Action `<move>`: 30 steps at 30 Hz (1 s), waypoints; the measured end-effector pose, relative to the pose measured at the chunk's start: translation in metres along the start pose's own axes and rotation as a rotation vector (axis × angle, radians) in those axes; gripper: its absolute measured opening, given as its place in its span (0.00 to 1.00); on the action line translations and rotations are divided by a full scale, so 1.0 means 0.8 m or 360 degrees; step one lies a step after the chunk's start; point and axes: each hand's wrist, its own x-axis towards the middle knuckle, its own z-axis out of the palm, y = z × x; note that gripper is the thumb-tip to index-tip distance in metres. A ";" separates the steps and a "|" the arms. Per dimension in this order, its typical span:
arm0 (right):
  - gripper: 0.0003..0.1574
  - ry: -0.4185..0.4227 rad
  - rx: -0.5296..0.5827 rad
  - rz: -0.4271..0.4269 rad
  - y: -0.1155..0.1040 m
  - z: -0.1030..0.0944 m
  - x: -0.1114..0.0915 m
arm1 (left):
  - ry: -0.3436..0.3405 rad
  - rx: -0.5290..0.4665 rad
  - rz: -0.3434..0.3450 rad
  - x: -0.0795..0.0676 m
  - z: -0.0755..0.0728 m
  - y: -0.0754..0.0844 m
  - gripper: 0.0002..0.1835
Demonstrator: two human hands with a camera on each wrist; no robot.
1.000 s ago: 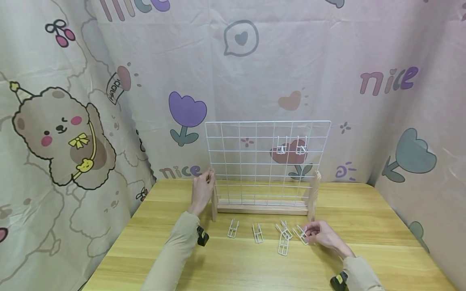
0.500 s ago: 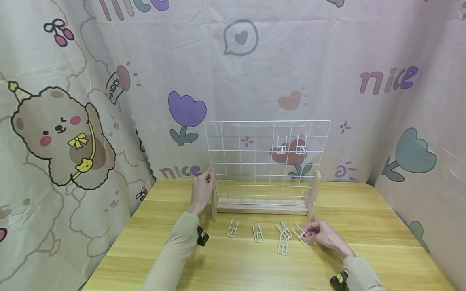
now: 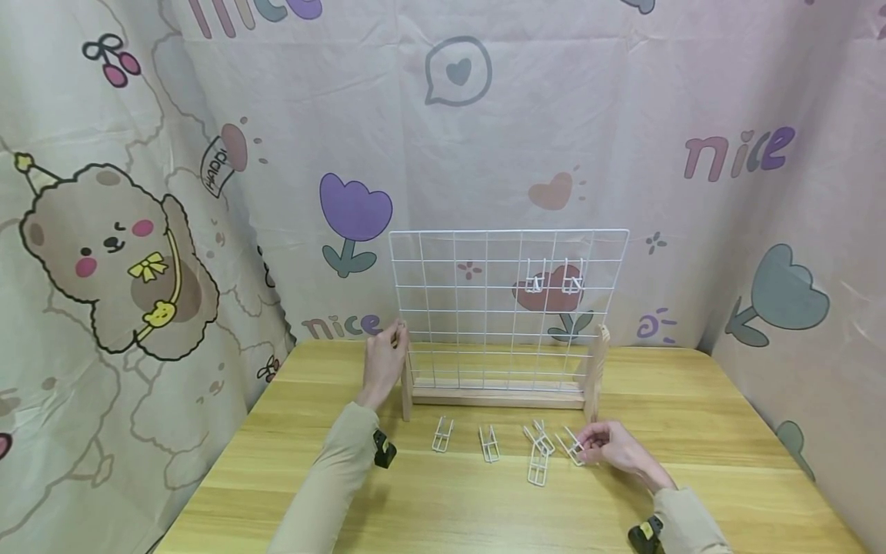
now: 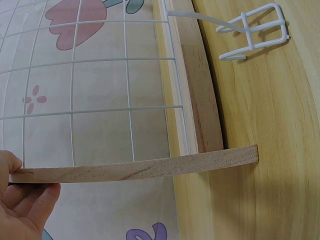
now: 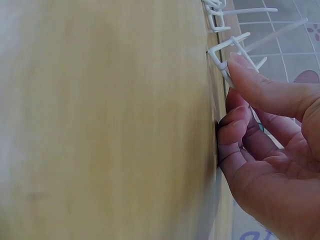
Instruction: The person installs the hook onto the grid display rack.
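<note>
A white wire grid panel point(image 3: 471, 312) stands upright in a wooden stand point(image 3: 498, 398). With thumb and fingers, my left hand point(image 3: 384, 362) grips the top of the stand's left wooden post point(image 4: 125, 169). My right hand point(image 3: 616, 446) pinches a white wire hook point(image 3: 571, 446) low at the table, in front of the right post point(image 3: 595, 373); the right wrist view shows the thumb on the hook's frame point(image 5: 220, 62). Two white hooks point(image 3: 535, 277) hang on the upper right of the grid. Just left of my right hand, several more hooks point(image 3: 538, 465) lie in a small cluster.
Two separate hooks lie on the wooden table point(image 3: 429, 500): one hook point(image 3: 490, 445) before the stand's middle, another hook point(image 3: 443, 435) nearer its left post. A printed curtain point(image 3: 457, 154) encloses the back and sides of the table.
</note>
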 end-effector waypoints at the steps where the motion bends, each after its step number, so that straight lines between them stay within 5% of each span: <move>1: 0.18 -0.0001 -0.0002 -0.0005 0.000 0.000 0.000 | 0.0000 0.0005 0.0004 0.000 0.000 0.000 0.20; 30: 0.17 0.0190 -0.0026 0.0112 -0.009 0.002 -0.006 | 0.0024 -0.0017 0.0050 0.002 0.001 -0.002 0.17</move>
